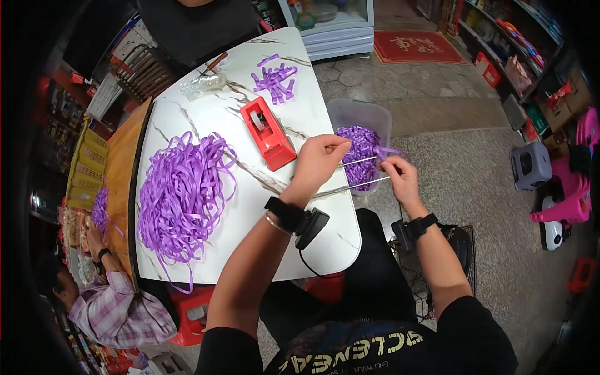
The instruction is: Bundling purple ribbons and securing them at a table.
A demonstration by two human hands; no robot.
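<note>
Over the table's right edge, my left hand (pixel 320 161) is closed in a pinch; whatever its fingertips hold is too small to make out. My right hand (pixel 402 180) pinches a short purple ribbon (pixel 390 152) by the tips of two thin metal rods (pixel 357 187), which reach out past the table edge. Below the rods is a translucent plastic bin (pixel 385 117), with a heap of purple ribbon pieces (pixel 357 145) inside. A red tape dispenser (pixel 270 139) sits on the white marbled table (pixel 250 212), just left of my left hand.
A big tangle of purple ribbon (pixel 181 194) covers the table's left part. A small pile of cut ribbon (pixel 275 82) and a clear plastic item (pixel 206 84) lie farther back. Another person (pixel 119 306) works at a wooden table on the left; someone in black (pixel 200 31) is opposite.
</note>
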